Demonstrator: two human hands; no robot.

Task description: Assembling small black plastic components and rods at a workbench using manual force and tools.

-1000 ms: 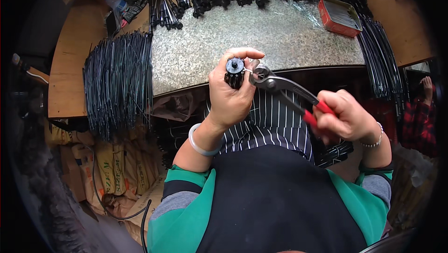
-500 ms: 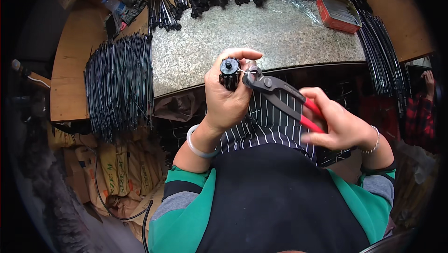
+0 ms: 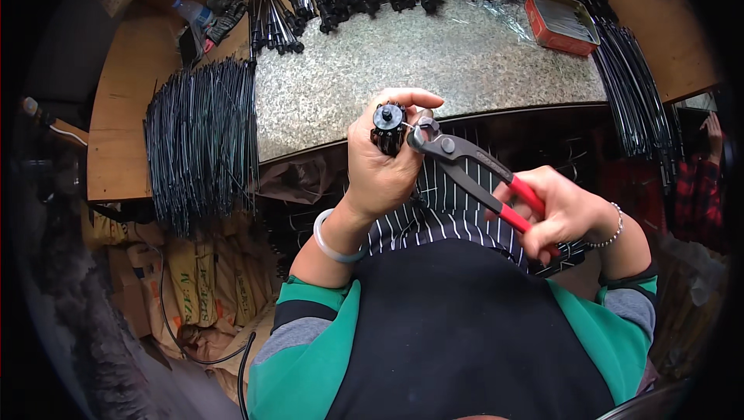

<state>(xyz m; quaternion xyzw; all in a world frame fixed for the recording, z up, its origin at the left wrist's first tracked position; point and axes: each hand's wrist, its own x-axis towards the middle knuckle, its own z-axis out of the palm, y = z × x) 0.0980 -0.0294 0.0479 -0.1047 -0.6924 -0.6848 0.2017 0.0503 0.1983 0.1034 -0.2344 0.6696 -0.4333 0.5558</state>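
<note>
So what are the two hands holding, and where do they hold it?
The left hand is wrapped around the side of a small black round part. The right hand holds pliers by their red handles, jaws at the part.

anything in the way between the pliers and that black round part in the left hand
Nothing visible. The pliers, held in the right hand, already have their head right beside the black round part that the left hand grips. Only the left thumb curls close over that spot.
</note>
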